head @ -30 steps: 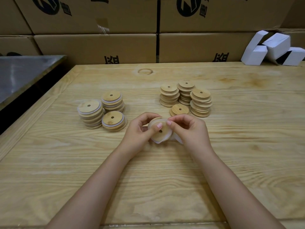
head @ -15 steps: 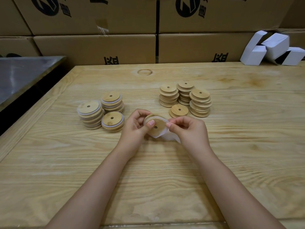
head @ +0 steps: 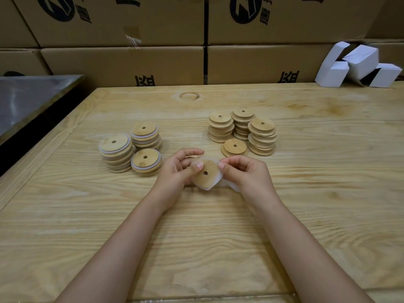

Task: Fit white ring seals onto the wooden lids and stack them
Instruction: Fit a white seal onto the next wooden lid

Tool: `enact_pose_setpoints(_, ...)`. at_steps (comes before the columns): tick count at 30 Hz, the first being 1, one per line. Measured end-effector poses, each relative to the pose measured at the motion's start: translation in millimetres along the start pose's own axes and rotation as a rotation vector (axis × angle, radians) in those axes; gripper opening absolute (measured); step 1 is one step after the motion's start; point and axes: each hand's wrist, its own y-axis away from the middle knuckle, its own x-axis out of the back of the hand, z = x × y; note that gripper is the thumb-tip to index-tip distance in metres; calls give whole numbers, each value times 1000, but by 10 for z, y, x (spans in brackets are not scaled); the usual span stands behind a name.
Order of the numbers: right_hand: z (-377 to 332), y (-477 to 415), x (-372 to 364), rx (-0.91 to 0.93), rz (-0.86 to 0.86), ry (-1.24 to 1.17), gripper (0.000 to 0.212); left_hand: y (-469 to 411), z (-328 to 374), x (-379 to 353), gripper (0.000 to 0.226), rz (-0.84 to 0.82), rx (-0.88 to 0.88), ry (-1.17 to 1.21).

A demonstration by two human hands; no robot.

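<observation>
Lid [head: 205, 174] sits at frame centre between your hands, its face toward you. Your left hand [head: 177, 169] grips its left edge with the thumb on the face, and your right hand [head: 247, 173] pinches the seal [head: 206, 188] at the right rim. Half a second ago the seal hung loose off the right. Now it hugs the top and lower edge (the right side looks unseated). Work it round, then add it to the sealed stacks [head: 131, 149] at centre left.
</observation>
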Motion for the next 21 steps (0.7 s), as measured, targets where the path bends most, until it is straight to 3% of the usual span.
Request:
enact_pose_setpoints(5,14,-19,-24,29,44,51,12,9,-68,-60,17,27,-83,-220)
enact_pose_setpoints(16,16,71,-73,381,192,613,7,-22,-81,-64,18,161,-118,-186)
enact_pose_setpoints(21,13,18,-43,238,194,435,6,-31,-57,-56,24,143,-98,-138)
